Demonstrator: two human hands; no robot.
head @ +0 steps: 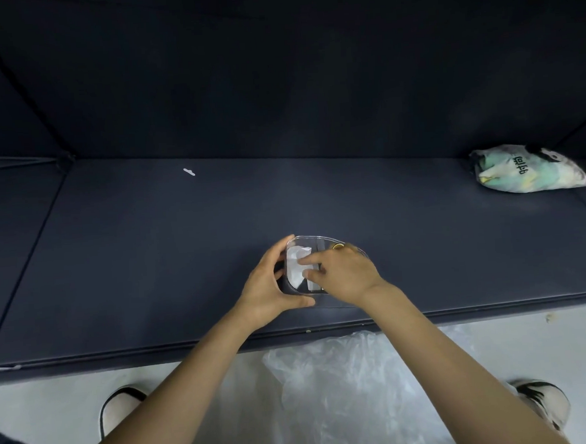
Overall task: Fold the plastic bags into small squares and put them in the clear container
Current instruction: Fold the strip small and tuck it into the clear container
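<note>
In the head view, the clear container (321, 251) stands on the dark padded surface (150, 265), near its front edge. The left hand (271, 285) grips the left side of the container, with the fingers curled around the far wall and the thumb at the near wall. The right hand (342, 273) reaches over the rim from the right and its fingers press a folded white plastic bag (295, 259) down inside the container; whether they pinch the bag or only push it is not possible to tell. This hand wears a yellow ring (337, 246).

A large loose clear plastic bag (346, 390) lies on the light floor (39, 409) below the arms, between the two shoes, and it seems to be not yet folded. A printed packet (528, 169) lies far at the right on the surface, and a small white scrap (189, 172) at the back left.

The bags are probably very light, thin and slippery, so a fold may spring open; pressing it flat helps. The container looks stiff and light, so it may slide unless it is held at the walls
</note>
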